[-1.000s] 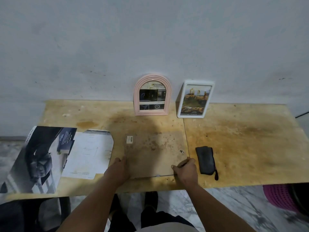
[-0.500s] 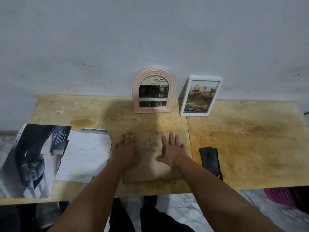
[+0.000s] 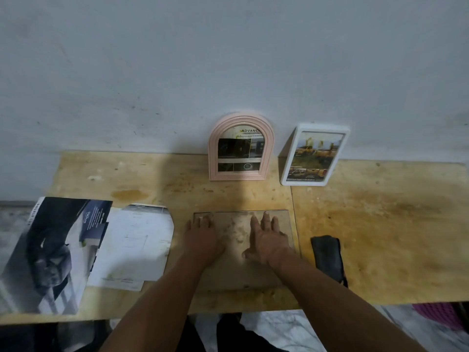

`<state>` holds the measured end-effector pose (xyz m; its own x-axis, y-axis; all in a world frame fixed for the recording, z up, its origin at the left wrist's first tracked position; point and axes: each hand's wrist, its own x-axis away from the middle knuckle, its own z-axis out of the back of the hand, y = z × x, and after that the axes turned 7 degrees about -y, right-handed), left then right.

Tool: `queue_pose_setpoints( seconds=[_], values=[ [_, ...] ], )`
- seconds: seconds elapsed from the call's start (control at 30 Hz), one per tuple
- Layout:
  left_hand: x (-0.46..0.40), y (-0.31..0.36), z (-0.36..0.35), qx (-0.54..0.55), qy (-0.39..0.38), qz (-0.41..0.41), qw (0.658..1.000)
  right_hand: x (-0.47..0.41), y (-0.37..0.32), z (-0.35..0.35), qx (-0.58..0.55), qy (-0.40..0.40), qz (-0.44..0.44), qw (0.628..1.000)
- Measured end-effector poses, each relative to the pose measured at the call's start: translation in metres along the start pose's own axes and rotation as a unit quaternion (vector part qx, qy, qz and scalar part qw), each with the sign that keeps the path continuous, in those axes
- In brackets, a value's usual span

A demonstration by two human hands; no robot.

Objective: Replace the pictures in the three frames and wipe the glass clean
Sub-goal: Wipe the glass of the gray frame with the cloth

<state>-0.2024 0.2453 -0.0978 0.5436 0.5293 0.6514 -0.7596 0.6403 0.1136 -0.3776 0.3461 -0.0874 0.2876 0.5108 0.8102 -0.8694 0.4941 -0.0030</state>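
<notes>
While both forearms reach in from the near edge of the wooden table (image 3: 380, 224), the two hands lie flat on a brown backing board (image 3: 236, 270) that rests face-down on the tabletop just in front of the person. Spread across the board's left part is the left hand (image 3: 201, 236), its fingers straight and pointing toward the wall, the tips near a small white label at the board's far left corner. Resting on the right part, the right hand (image 3: 267, 240) has its fingers straight and slightly fanned, the thumb angled inward toward the board's middle; neither hand grips anything. Just right of the board, apart from it, a dark cloth (image 3: 327, 257) lies folded lengthwise on the wood. Left of the board sits a white printed sheet (image 3: 134, 245) with one rounded corner cut away, and beyond it, overhanging the table's left end, a large dark poster page (image 3: 53, 252) partly overlaps that sheet. Farther back, against the grey wall (image 3: 228, 59), a pink arched frame (image 3: 241, 147) stands upright holding a picture headed with printed lettering. Beside it to the right, a white rectangular frame (image 3: 314, 154) leans tilted against the wall, showing yellow vehicles.
</notes>
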Motion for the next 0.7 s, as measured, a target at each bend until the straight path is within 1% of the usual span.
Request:
queue_pose_setpoints(
  seconds=[0.07,0.2,0.33,0.4,0.47,0.6,0.7],
  values=[
    [-0.001,0.001,0.001,0.0,0.026,-0.016,1.0,0.001,0.0,-0.001,0.004,-0.002,0.002,1.0],
    [-0.003,-0.011,-0.01,0.017,-0.025,-0.044,0.999,0.0,0.002,-0.003,0.004,0.002,0.004,1.0],
    [-0.01,-0.022,-0.017,0.021,-0.039,-0.058,0.997,0.001,0.009,-0.008,-0.028,0.02,0.024,0.999],
    [-0.011,-0.021,-0.022,0.01,-0.037,-0.05,0.998,0.004,0.018,-0.016,-0.054,0.047,0.021,0.997],
    [-0.011,-0.017,-0.027,-0.004,-0.027,-0.037,0.999,0.006,0.027,-0.023,-0.047,0.059,0.005,0.997],
    [-0.014,-0.015,-0.032,-0.013,-0.019,-0.034,0.999,0.005,0.033,-0.022,0.003,0.047,0.003,0.999],
    [-0.017,-0.015,-0.035,-0.02,-0.017,-0.025,0.999,0.006,0.03,-0.019,0.001,0.04,0.006,0.999]
  ],
)
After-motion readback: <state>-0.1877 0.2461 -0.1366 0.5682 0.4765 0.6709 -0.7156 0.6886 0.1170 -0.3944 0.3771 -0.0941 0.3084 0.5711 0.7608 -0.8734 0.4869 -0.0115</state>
